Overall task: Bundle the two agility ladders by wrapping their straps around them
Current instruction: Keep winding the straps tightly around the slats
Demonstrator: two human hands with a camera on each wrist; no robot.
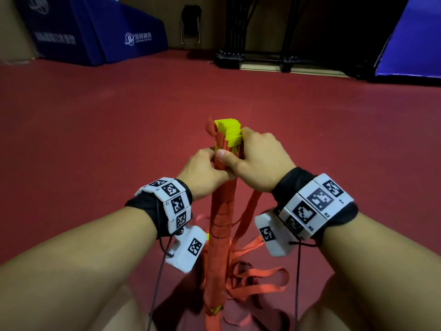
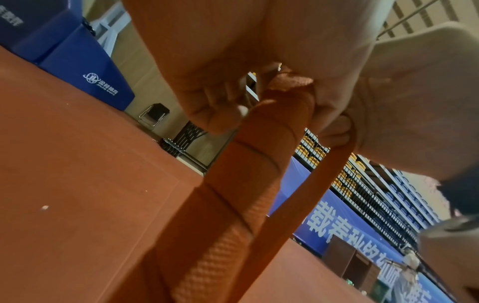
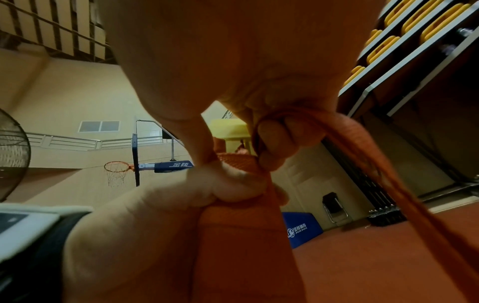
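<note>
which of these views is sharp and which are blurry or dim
Head view: sharp on the ladder bundle and both hands, left hand and right hand, though the room behind is dark and wide-angle edges bend. Left wrist view: the strap is fairly clear, the palm soft and blurred. Right wrist view: dim, with close fingers out of focus and strongly distorted.

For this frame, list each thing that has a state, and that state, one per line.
Ladder bundle: held upright, orange strap wound around most of its length, yellow rungs bare at the top.
Loose strap: unwound, loops piled on the red floor.
Left hand: grips the bundle near the top.
Right hand: grips the bundle's top, fingers curled round a strap.
Folding chair: folded against the wall.
</note>
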